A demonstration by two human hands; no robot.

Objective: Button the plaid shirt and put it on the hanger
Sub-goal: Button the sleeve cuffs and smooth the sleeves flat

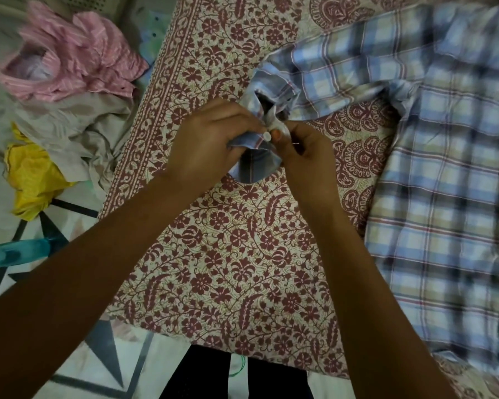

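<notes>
Plaid shirt (444,197) is spread on the right side of the frame, on a floral printed cloth (228,269) that covers the bed. One sleeve (343,70) of it is stretched from the upper right towards the centre, and its cuff (254,165) is held up between both hands in the middle of the frame. One edge of the cuff is pinched by the left hand (211,145) with curled fingers, so this grip is closed on the fabric. The other edge is pinched by the right hand (306,151) between thumb and fingertips, so this grip is closed on the cuff too. A small white button (267,136) is seen just between the two thumbs, touching the fabric; whether it is passed through the hole cannot be told. At the upper left a crumpled pink striped garment (69,53) is lying, and below it a pale grey cloth (78,131) and a yellow garment (32,174). At the lower left edge a teal plastic piece (15,251) is seen, blurred; whether it is the hanger cannot be told.
</notes>
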